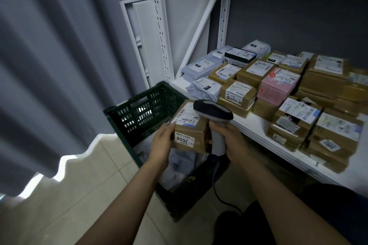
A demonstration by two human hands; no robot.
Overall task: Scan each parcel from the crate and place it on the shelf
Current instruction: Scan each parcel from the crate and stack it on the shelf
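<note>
My left hand (162, 143) grips a brown cardboard parcel (190, 127) by its left side, fingers wrapped round the edge, holding it above the dark green crate (139, 113) that stands on the tiled floor (79, 195). The near face of the parcel carries a white sticker reading "3006" upside down; its top face bears a white shipping label with barcodes, the small print too fine to read. My right hand (231, 139) is closed around the grey handle of a barcode scanner (213, 112), whose dark head sits just over the right edge of the parcel's top label; a black cable (219, 191) hangs from the handle's base. Grey plastic mailers (179, 167) lie inside the crate below the parcel. To the right, the white shelf (251, 125) holds many parcels packed close together: brown boxes, grey mailers at the far left, one pink box (276, 87) and one black-and-white box (240, 56). Legible markings there include "4-3" handwritten on a brown box (237, 92) near the shelf's front, "2207" on a near-right box (330, 145), and "2" on a stack (286, 135) beside it. A grey curtain (49, 55) hangs at left.
</note>
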